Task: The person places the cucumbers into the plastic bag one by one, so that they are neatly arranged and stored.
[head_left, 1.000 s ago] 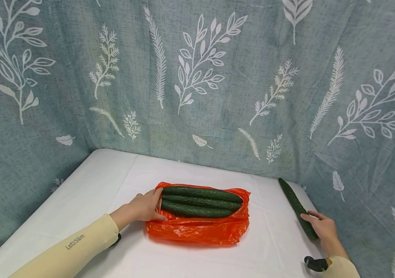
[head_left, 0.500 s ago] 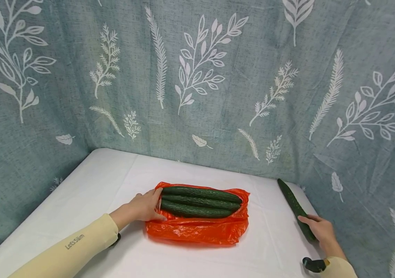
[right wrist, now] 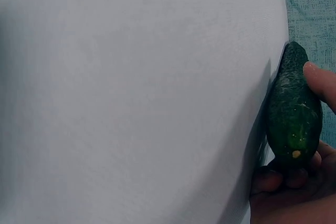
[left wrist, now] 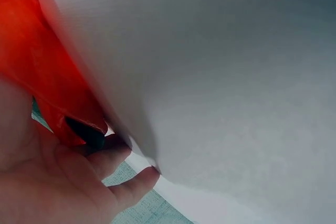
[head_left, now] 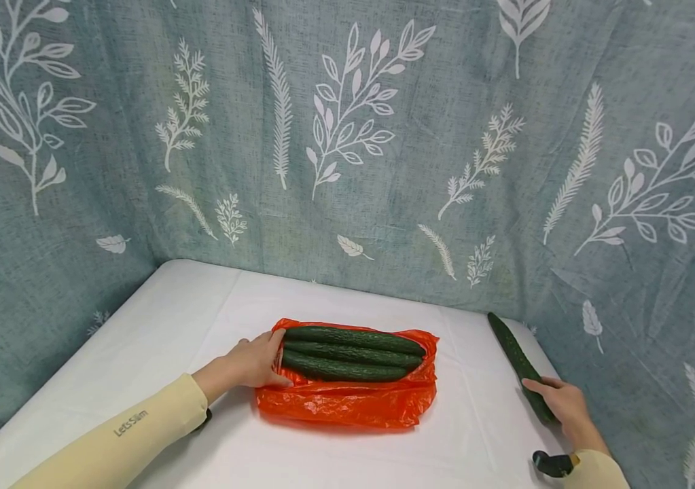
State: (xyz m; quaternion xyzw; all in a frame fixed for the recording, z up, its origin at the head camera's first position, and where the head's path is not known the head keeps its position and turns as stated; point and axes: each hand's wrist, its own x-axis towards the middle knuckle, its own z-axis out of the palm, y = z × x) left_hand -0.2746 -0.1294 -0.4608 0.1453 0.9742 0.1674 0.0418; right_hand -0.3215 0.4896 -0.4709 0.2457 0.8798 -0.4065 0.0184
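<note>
Three dark green cucumbers [head_left: 347,353] lie side by side on an opened red plastic bag [head_left: 347,406] in the middle of the table. My left hand [head_left: 255,361] holds the bag's left end, thumb on the near side and fingers on the far side. In the left wrist view, fingertips [left wrist: 149,178] touch the white cloth beside the red plastic. At the table's right edge, my right hand [head_left: 567,405] grips another cucumber [head_left: 513,350] near its closer end. The right wrist view shows this cucumber [right wrist: 295,114] end-on, with the thumb on one side and fingers under it.
White cloth covers the table [head_left: 200,326]. A blue-green curtain [head_left: 347,136] with white leaf prints hangs along the back and both sides. A dark wrist device [head_left: 554,464] sits by the right sleeve.
My right hand has shifted slightly left with its cucumber, and its fingers have settled round it. My left hand, the bag and the three cucumbers look the same.
</note>
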